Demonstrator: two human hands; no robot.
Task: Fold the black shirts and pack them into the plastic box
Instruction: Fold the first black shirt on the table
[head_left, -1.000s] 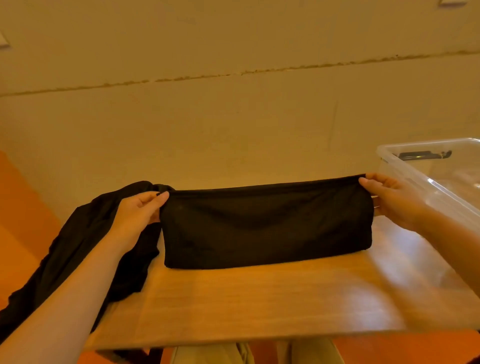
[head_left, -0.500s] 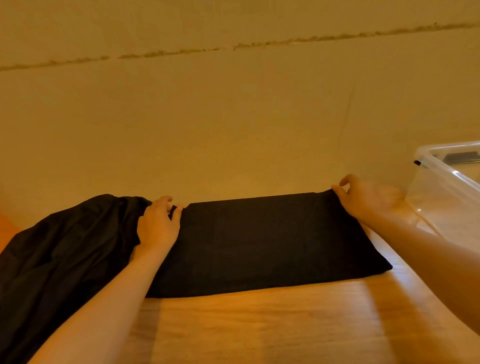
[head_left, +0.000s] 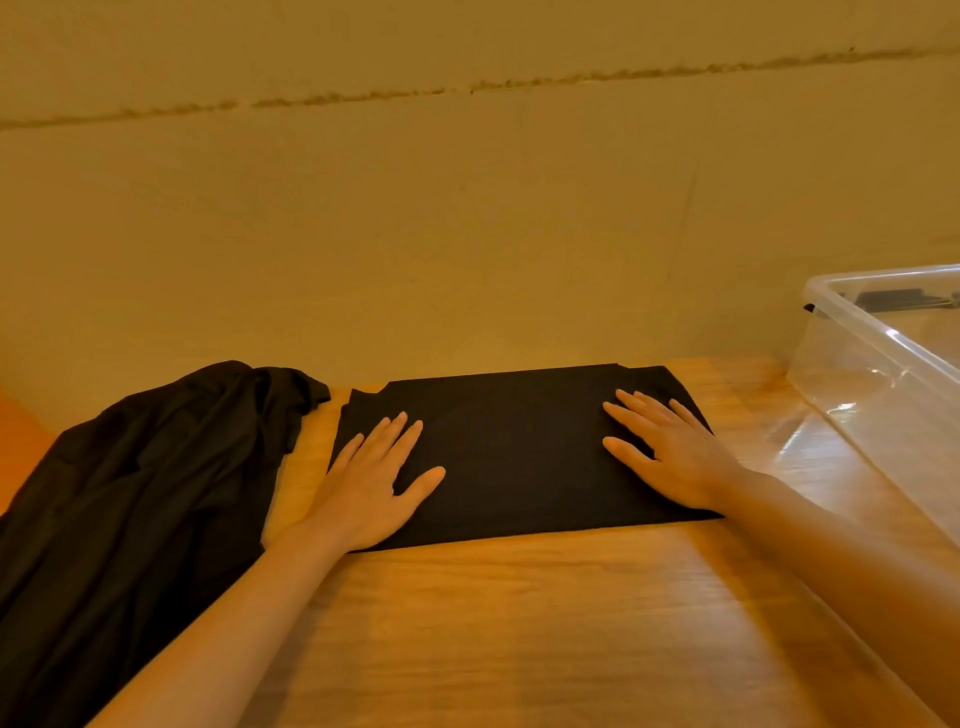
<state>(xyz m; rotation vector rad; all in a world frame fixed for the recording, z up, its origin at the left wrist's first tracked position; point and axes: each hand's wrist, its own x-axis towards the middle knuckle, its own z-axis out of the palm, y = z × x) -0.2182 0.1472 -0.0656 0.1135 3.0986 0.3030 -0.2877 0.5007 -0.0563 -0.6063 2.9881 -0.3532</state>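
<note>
Both hands lay flat on the folded shirt, its long axis running between them.

The left hand (head_left: 369, 483) and right hand (head_left: 670, 452), fingers spread, pressed the shirt (head_left: 519, 457); the box (head_left: 883, 353) stood just beyond the right hand, the nearer one.

Plastic box (head_left: 883, 374) cut off by right edge; unfolded black shirts (head_left: 130, 493) cut off by left edge.

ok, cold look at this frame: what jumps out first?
Both hands pressed flat on a folded black shirt mid-table: left hand on its left end, right hand on its right end. A heap of unfolded black shirts hangs over the table's left edge, and a clear plastic box stands at far right.
</note>
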